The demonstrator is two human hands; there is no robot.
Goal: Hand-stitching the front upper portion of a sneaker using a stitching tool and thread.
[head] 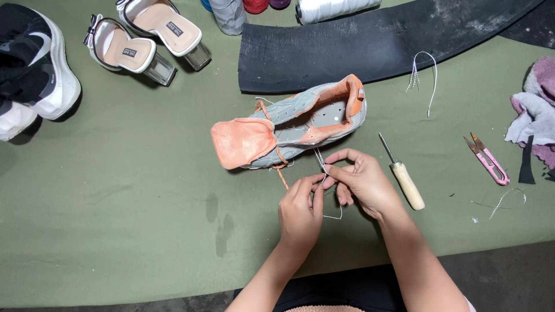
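Your left hand point(300, 214) and right hand point(361, 182) meet fingertip to fingertip just in front of you, both pinched narrow on a thin white thread point(321, 163) that runs up from the fingers to the near side of the grey mesh sneaker with salmon-orange lining and tongue point(289, 124). The sneaker lies on its side just beyond your hands, tongue flopped out to the left, heel collar to the right, its orange lace point(281, 176) trailing down toward your left fingers. A loose loop of the same thread hangs below your right hand. Whether a needle sits in either pinch, you cannot tell; it is too fine to make out. Just right of your right hand lies an awl with a pale wooden handle and steel spike point(403, 176), apart from the fingers. Further right, small pink-handled thread snips point(487, 158), then a heap of pink and grey rags point(536, 110) at the edge. A stray length of white thread point(426, 78) lies beyond the awl. The work surface is an olive-green cloth-covered table point(115, 196), marked with a few dark damp spots near the middle. Behind the sneaker stretches a curved black rubber sheet point(370, 40), with thread spools point(324, 8) along the far edge. Far left: a pair of white clear-heeled mules point(141, 37) and chunky black-and-white trainers point(32, 66).
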